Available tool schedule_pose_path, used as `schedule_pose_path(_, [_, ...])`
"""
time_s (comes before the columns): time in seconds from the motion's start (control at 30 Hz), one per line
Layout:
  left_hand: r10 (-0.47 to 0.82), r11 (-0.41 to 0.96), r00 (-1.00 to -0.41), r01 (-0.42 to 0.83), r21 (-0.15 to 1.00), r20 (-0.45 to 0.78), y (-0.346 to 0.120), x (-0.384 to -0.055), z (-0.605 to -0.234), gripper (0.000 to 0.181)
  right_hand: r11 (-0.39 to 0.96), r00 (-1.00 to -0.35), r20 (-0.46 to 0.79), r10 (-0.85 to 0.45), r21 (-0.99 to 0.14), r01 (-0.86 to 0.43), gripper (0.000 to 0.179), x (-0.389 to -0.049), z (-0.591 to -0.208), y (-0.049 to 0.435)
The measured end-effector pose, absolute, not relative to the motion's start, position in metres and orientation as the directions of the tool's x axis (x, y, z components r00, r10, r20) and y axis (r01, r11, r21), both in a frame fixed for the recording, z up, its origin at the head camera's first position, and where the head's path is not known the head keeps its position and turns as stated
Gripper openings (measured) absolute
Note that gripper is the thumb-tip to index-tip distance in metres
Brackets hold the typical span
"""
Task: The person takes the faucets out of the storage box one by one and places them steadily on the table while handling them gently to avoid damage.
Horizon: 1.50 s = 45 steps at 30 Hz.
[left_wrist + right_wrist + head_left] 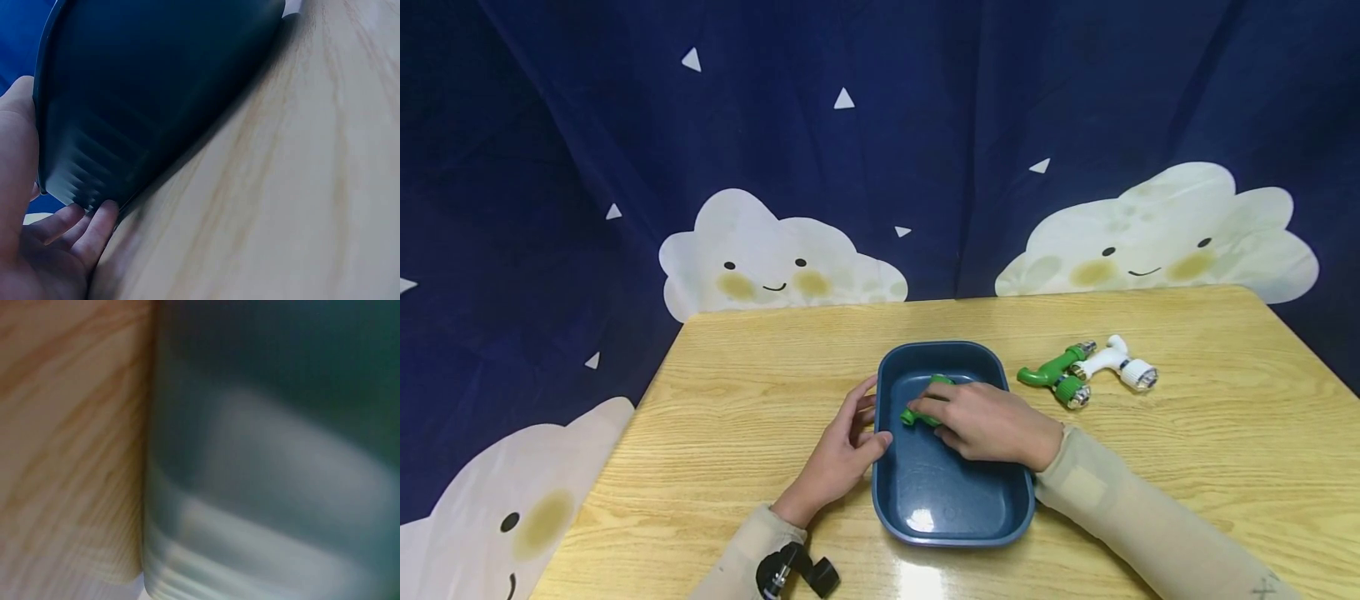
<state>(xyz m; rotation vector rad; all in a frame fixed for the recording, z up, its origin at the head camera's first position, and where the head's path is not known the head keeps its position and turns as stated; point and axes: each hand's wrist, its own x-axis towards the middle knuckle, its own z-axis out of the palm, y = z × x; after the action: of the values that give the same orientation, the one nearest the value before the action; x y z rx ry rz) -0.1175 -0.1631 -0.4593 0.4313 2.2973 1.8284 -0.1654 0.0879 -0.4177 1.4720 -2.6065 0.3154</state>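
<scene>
A dark blue plastic basin [951, 504] stands on the wooden table, its long side pointing away from me. My left hand [838, 454] holds its left wall, thumb over the rim and the other fingers outside. The left wrist view has those fingers [99, 232] against the ribbed outer wall. Inside the basin, toward the far end, my right hand [992, 423] grips a green faucet [908, 417] from above. The hand covers much of that faucet. Only the basin's blurred outer side [262, 444] and tabletop fill the right wrist view; no hand appears there.
Right of the basin, another green faucet [1051, 372] lies against a white faucet [1105, 360] on the table [760, 367]. Behind the table's far edge hangs a dark blue curtain [917, 150] with cloud prints. A small black device [797, 571] is strapped at the left wrist.
</scene>
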Motion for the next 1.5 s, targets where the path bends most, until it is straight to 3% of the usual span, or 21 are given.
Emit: schedule_pose_path(1.5, [0.326,0.219,-0.944,0.115,0.969,0.039,-0.1628,-0.1173,-0.459,0.076,0.498,-0.516,0.237,-0.823,-0.135,-0.857,0.041,-0.1655,-0.4175,0.088])
